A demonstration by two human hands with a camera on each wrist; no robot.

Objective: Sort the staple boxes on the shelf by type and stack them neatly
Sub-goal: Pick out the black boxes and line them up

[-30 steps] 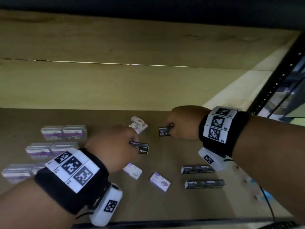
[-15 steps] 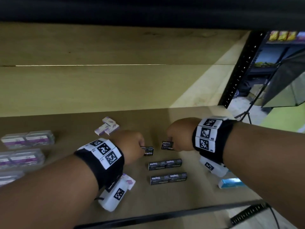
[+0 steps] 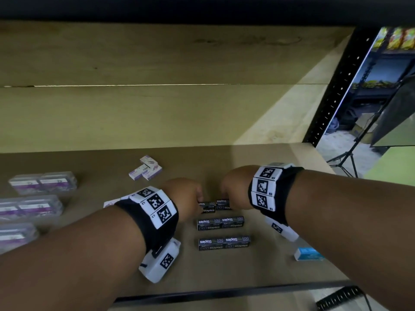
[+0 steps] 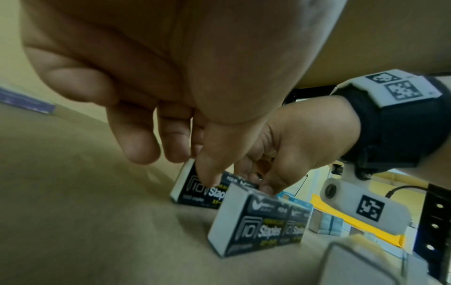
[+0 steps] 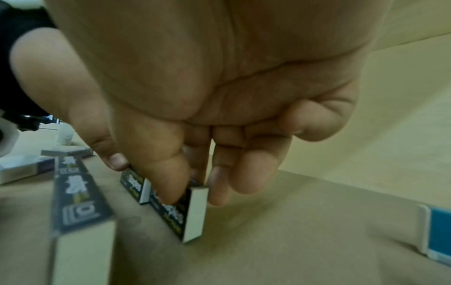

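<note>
While both hands work low over the shelf (image 3: 224,274), the scene reads as follows.

Left fingers: the left hand (image 3: 184,196) pinches a black staple box (image 3: 208,207) from above, fingertips (image 4: 207,173) curled onto its top edge; the box looks down on the shelf or very nearly so.

Right fingers: the right hand (image 3: 235,187) pinches a second black box (image 3: 223,204), thumb (image 5: 168,183) on its printed face and the other fingers behind it, its lower corner at the shelf surface.

Boxes relative to fingers: the 2 held boxes sit directly under the fingertips, end to end and almost touching, at the far side of 2 finished black rows.

Black rows: the nearer pair (image 3: 224,243) and the middle pair (image 3: 220,223) each lie as 2 boxes butted in a line, parallel and just apart.

Step in hand: setting down a 3rd black pair behind the other 2, as I judge it.

Next move: probably close the gap, square the pair to the rows, then let go without tipping either box.

Further out: loose white-and-purple boxes (image 3: 147,170) lie behind; clear purple-labelled packs (image 3: 42,182) are grouped far left; a blue box (image 3: 308,254) sits alone at right.
</note>
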